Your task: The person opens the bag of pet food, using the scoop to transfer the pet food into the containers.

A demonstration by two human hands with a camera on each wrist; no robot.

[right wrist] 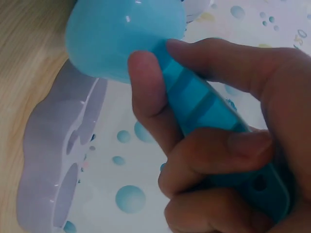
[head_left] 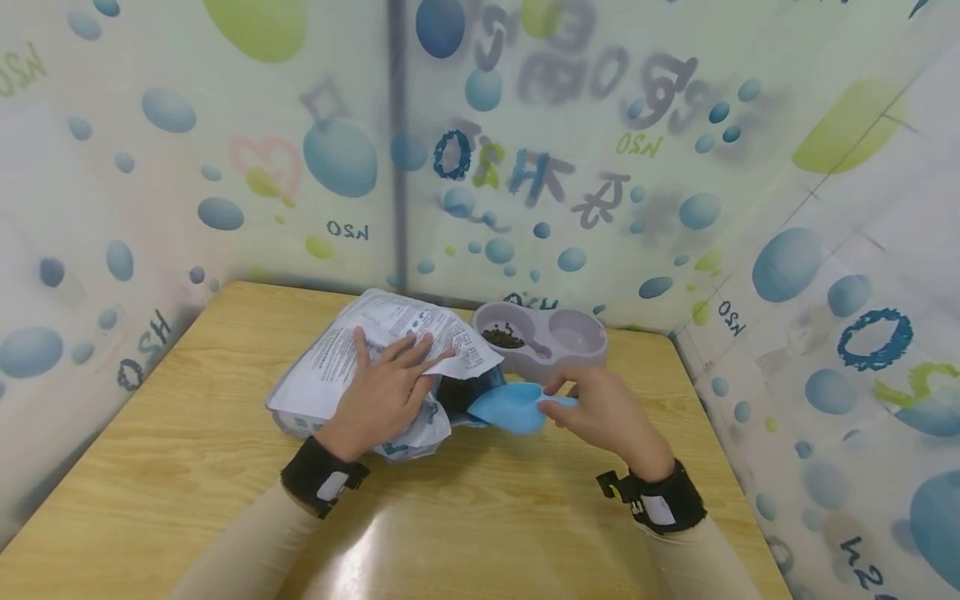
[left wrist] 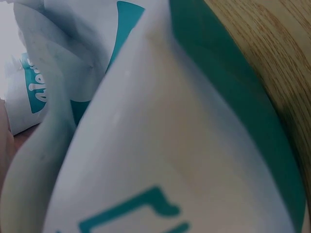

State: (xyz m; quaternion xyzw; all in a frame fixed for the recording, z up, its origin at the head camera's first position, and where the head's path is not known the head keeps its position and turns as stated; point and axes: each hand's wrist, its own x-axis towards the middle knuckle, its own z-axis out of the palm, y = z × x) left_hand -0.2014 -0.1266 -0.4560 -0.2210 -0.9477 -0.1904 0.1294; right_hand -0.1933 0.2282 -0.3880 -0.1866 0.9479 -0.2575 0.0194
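Note:
A white bag [head_left: 326,371] lies on its side with its torn mouth facing right and dark contents [head_left: 456,393] showing inside. On top of it, close to the mouth, my left hand [head_left: 381,398] rests with fingers spread; its thumb is hidden. The left wrist view is mostly filled by the bag's white and teal side [left wrist: 146,126]. My right hand [head_left: 611,414] grips the handle of a light blue scoop [head_left: 513,408], fingers curled round it in the right wrist view. The scoop's tip points into the bag's mouth.
Behind the scoop stands a grey double pet bowl [head_left: 551,363], with brown kibble [head_left: 502,337] in its left basin. The wooden table [head_left: 480,517] meets bubble-patterned wall sheets [head_left: 510,208] at the back and sides.

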